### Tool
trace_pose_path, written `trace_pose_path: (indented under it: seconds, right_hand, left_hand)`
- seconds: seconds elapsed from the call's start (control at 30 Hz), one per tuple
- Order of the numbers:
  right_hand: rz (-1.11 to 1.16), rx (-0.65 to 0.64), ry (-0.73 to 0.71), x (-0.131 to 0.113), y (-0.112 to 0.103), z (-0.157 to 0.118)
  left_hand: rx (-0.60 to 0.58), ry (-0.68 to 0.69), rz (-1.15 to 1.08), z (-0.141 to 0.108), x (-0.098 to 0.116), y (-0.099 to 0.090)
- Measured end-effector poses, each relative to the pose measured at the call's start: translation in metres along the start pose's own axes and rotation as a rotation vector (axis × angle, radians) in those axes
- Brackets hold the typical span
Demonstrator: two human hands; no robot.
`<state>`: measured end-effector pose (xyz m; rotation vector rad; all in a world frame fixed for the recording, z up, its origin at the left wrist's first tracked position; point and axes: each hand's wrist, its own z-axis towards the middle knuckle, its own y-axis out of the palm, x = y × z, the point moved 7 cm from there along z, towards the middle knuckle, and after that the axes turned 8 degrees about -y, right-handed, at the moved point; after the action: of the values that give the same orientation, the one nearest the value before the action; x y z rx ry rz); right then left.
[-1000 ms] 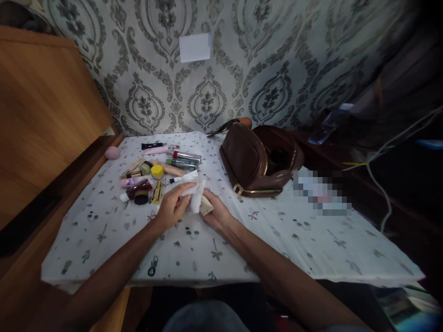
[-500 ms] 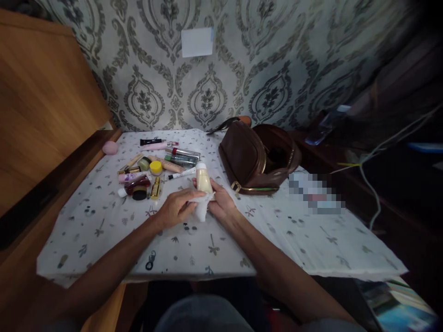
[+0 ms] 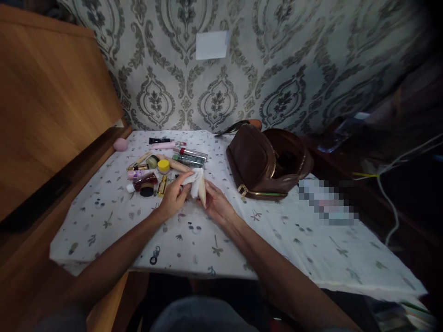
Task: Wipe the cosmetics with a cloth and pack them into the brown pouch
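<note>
My left hand pinches a white wipe and presses it over the upper part of a cream-coloured tube. The tube sits in my right hand, its fingers curled round the side; its narrow end points down toward me, and the wipe covers its cap. Left of my hands lie a small gold bottle, a round jar with a yellow lid and a dark red bottle. Behind the wipe, a beige tube lies beside a clear green bottle.
An unzipped brown leather bag stands right of my hands. A pink sponge lies at the far left, near a wooden panel. A black tube lies at the back. A blurred-out patch covers something on the right.
The wipe has gone from the tube's lower part up over its cap, and the tube has tilted. Both hands have risen slightly; the whole view has shifted a little.
</note>
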<state>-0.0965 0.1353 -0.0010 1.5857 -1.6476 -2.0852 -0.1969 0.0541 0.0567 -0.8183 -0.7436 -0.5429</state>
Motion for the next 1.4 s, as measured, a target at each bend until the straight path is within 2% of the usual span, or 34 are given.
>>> trace_pose_path:
  seconds: [0.07, 0.13, 0.2, 0.27, 0.33, 0.4, 0.53, 0.67, 0.77, 0.9, 1.03, 1.17, 1.3, 1.4]
  right_hand:
    - [0.048, 0.05, -0.01, -0.001, -0.006, 0.004]
    - [0.075, 0.079, 0.059, 0.002, -0.01, 0.005]
    - [0.077, 0.064, 0.161, 0.005, -0.01, 0.003]
    - [0.066, 0.029, 0.212, 0.006, -0.007, 0.0]
    - [0.048, 0.015, 0.186, 0.005, -0.004, -0.001]
    - [0.026, 0.012, 0.135, 0.005, -0.001, -0.002]
    - [-0.023, -0.03, 0.086, 0.006, 0.006, -0.004]
    - [-0.028, -0.067, 0.046, 0.003, 0.008, -0.005]
    - [0.003, -0.03, -0.012, -0.003, 0.004, -0.002]
    - [0.051, 0.033, -0.04, -0.009, -0.003, 0.003]
    - [0.089, 0.096, 0.013, -0.007, -0.009, 0.007]
    - [0.028, 0.101, 0.052, 0.0, -0.013, 0.007]
    - [-0.076, 0.04, 0.009, 0.003, -0.009, 0.004]
    - [-0.109, -0.003, -0.017, 0.0, -0.002, -0.002]
  left_hand:
    - [-0.096, 0.068, -0.003, -0.004, 0.007, 0.008]
    - [-0.208, 0.137, 0.001, -0.011, 0.016, 0.018]
    - [-0.299, 0.189, 0.018, -0.018, 0.024, 0.027]
    - [-0.328, 0.212, 0.035, -0.021, 0.029, 0.031]
    - [-0.28, 0.211, 0.029, -0.02, 0.03, 0.029]
    - [-0.181, 0.174, 0.02, -0.015, 0.026, 0.02]
    - [0.009, -0.004, 0.025, -0.004, 0.008, 0.0]
    - [0.107, -0.105, -0.002, 0.002, -0.003, -0.01]
    - [0.066, -0.151, -0.04, 0.001, -0.01, -0.005]
    - [-0.08, -0.146, -0.093, -0.002, -0.012, 0.008]
    - [-0.176, -0.088, -0.078, -0.006, 0.0, 0.015]
    - [-0.233, 0.01, -0.089, -0.01, 0.018, 0.018]
    - [-0.211, 0.008, -0.098, -0.01, 0.02, 0.018]
    - [-0.085, -0.06, -0.067, -0.004, 0.009, 0.008]
